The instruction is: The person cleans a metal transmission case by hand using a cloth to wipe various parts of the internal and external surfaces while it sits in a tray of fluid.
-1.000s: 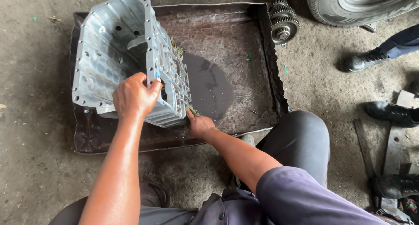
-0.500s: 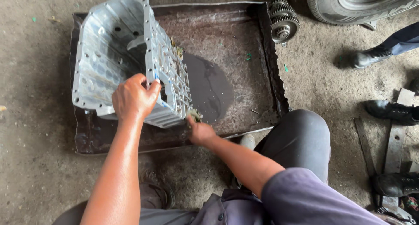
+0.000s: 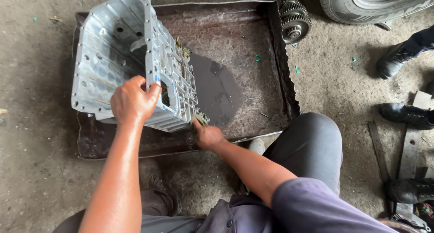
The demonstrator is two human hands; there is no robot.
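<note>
The left hand [image 3: 132, 101] is clamped over the upper edge of a cast aluminium housing [image 3: 131, 61], which is being held tilted on its side in a shallow metal drip tray [image 3: 275, 56] on the floor. The right hand [image 3: 209, 135] is closed at the housing's lower corner, apparently w/ a small tool or rag; which one cannot be told. Judged step: the flange face is being scraped or cleaned, prob. mid-way. Dark oil [image 3: 217, 90] is pooling in the tray just beside the housing. Next move would call for a steady left grip & short strokes along the flange. A gear cluster [image 3: 294, 18] and a tyre [image 3: 375, 4] are lying beyond.
</note>
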